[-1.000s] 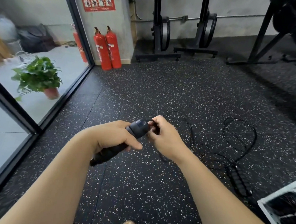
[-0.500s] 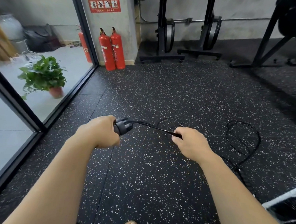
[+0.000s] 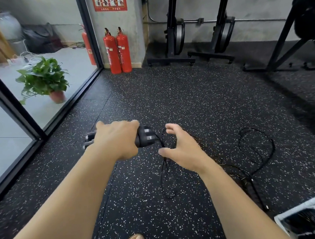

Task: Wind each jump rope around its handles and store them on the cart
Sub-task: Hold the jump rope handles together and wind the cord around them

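Within left hand [image 3: 117, 139], one rope handle [image 3: 145, 138]

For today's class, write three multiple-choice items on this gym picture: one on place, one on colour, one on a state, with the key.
1. Where does the green leafy potted plant stand? A behind the glass wall; B on the white cart; C beside the black racks.
2. What colour are the two metal fire extinguishers by the grey pillar? A blue; B red; C yellow.
3. What is the left hand doing? A resting flat on the floor; B hanging empty; C gripping the black jump rope handle.
Key: 1 A, seen through the glass; 2 B, both bodies red; 3 C, fingers curled round it.
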The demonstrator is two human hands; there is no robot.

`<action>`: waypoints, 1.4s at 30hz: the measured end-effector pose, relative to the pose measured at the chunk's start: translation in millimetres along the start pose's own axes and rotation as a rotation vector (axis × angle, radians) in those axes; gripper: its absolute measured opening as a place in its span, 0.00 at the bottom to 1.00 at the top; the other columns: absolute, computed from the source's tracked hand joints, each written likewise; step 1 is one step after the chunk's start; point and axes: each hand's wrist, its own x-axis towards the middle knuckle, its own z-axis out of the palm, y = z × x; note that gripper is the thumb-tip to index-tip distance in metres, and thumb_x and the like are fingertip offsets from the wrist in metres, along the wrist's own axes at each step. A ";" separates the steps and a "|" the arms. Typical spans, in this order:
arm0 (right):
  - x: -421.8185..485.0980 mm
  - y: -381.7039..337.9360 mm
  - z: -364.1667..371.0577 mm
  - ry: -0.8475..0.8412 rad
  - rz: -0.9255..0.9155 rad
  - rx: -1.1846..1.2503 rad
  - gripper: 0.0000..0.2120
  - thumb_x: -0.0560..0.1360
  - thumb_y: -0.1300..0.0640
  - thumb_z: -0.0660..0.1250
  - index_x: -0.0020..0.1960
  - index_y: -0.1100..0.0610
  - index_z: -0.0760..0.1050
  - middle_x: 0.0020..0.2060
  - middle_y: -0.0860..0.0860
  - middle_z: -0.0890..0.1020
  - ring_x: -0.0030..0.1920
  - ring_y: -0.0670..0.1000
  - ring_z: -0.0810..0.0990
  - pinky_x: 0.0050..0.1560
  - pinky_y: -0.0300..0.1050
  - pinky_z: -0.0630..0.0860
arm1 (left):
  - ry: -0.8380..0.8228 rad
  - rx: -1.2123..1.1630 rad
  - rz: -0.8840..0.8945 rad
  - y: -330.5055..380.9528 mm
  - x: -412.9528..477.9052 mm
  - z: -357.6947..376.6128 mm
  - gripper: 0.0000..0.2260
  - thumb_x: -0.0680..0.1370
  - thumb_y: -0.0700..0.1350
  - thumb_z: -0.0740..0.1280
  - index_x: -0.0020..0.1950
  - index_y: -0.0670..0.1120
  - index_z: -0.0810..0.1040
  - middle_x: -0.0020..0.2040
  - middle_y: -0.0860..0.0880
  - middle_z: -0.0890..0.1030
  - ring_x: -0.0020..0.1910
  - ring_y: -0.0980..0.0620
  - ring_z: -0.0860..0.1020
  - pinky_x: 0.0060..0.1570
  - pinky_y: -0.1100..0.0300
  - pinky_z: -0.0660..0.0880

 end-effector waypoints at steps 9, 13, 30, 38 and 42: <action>0.9 14.9 -8.6 -0.059 0.064 0.003 0.18 0.77 0.44 0.65 0.34 0.55 0.74 0.22 0.45 0.69 0.23 0.45 0.64 0.30 0.41 0.63 | -0.039 -0.019 0.096 -8.6 1.7 4.1 0.14 0.73 0.42 0.66 0.53 0.55 0.67 0.46 0.55 0.76 0.51 0.49 0.76 0.70 0.39 0.58; -2.9 24.5 -24.9 0.098 0.098 0.012 0.23 0.74 0.40 0.68 0.28 0.52 0.67 0.20 0.44 0.66 0.23 0.47 0.63 0.33 0.43 0.62 | 0.016 -0.095 0.057 -20.6 2.7 6.5 0.17 0.72 0.43 0.68 0.56 0.56 0.67 0.49 0.55 0.77 0.52 0.49 0.76 0.66 0.42 0.61; -9.4 22.1 -53.4 0.127 -0.054 0.244 0.13 0.79 0.56 0.64 0.39 0.56 0.82 0.27 0.50 0.68 0.30 0.49 0.64 0.35 0.43 0.63 | -0.233 -0.587 -0.015 -40.3 -5.7 11.6 0.18 0.70 0.39 0.76 0.51 0.54 0.72 0.45 0.49 0.78 0.40 0.53 0.76 0.37 0.61 0.68; -5.0 33.4 -59.6 0.284 0.027 -0.338 0.29 0.79 0.37 0.52 0.33 0.58 0.72 0.27 0.51 0.76 0.32 0.54 0.75 0.37 0.45 0.70 | -0.170 -0.929 -0.283 -63.4 1.9 25.3 0.14 0.70 0.42 0.78 0.49 0.50 0.77 0.41 0.46 0.78 0.38 0.48 0.75 0.40 0.57 0.67; -1.7 33.5 -56.3 0.350 0.056 -0.533 0.29 0.79 0.36 0.48 0.30 0.55 0.64 0.26 0.49 0.71 0.30 0.52 0.71 0.32 0.43 0.63 | -0.129 -1.216 -0.445 -65.3 5.8 31.3 0.11 0.71 0.39 0.77 0.49 0.43 0.77 0.37 0.44 0.76 0.36 0.48 0.72 0.39 0.58 0.67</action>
